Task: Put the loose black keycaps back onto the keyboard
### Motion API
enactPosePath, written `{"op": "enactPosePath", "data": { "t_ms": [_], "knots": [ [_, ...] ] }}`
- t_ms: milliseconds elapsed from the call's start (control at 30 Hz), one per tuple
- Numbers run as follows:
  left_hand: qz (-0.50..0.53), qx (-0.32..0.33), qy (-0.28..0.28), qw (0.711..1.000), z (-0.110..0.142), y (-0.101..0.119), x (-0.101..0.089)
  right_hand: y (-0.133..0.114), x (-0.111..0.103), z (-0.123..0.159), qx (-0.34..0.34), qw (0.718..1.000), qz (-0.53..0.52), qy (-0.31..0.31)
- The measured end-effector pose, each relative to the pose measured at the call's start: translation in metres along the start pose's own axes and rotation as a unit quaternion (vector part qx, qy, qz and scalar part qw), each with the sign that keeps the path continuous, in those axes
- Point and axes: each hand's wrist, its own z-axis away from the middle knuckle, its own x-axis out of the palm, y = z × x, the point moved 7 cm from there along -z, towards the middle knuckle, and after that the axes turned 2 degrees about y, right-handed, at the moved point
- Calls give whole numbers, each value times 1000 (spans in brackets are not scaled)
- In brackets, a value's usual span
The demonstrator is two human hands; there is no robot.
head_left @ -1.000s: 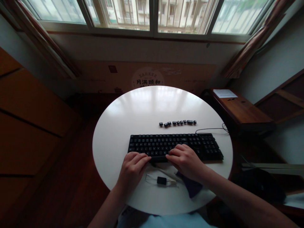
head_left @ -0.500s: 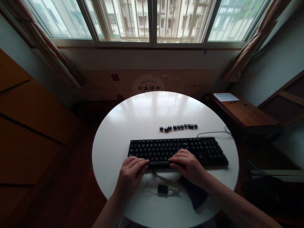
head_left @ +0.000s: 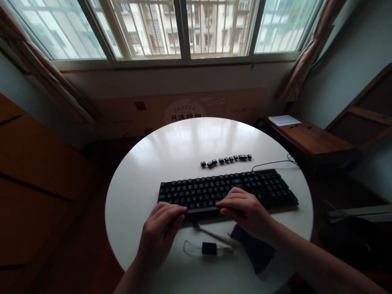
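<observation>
A black keyboard [head_left: 196,190] lies across the round white table, tilted slightly up to the right. My left hand [head_left: 162,228] is closed at the keyboard's front edge, fingertips at the left end of the long space bar [head_left: 202,210]. At the bar's right end, the pinched fingers of my right hand [head_left: 241,208] rest in the same way. The thumbs are partly hidden, so I cannot tell whether the bar is seated. Several loose black keycaps [head_left: 221,161] form a row behind the keyboard. Nearer me lies a wire tool with a black block handle [head_left: 209,248].
A slim brush-like tool [head_left: 211,234] and a dark cloth [head_left: 255,251] lie in front of the keyboard. The keyboard cable [head_left: 272,163] runs to the right edge of the white table [head_left: 147,157]. A wooden side table [head_left: 318,136] holds a paper sheet [head_left: 284,120].
My view has turned a little, so the table and keyboard look more tilted. Both hands stay at the ends of the space bar, with little movement against the keyboard.
</observation>
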Motion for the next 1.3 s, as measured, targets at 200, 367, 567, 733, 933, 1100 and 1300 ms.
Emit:
{"op": "enactPosePath", "data": {
  "t_ms": [200, 367, 567, 733, 933, 1100, 1300],
  "knots": [
    [-27, 17, -26, 999, -14, -8, 1, -1, -3, -2, -26, 998, 47, 21],
    [-58, 57, -34, 996, 2, -10, 10, -1, 5, -1, -55, 993, 97, -29],
    [-107, 56, -74, 990, 8, -6, 16, 4, 12, 3, -61, 987, 132, -71],
    [-112, 57, -81, 989, 8, -4, 17, 4, 14, 4, -68, 984, 146, -75],
    [-115, 66, -101, 986, 8, -2, 19, -5, 15, 4, -60, 979, 182, -70],
    [-112, 54, -124, 984, 9, -5, 21, -6, 15, 5, -42, 974, 202, -91],
    [-116, 30, -104, 987, 11, -7, 19, 0, 15, 8, -46, 976, 194, -91]
  ]
}}
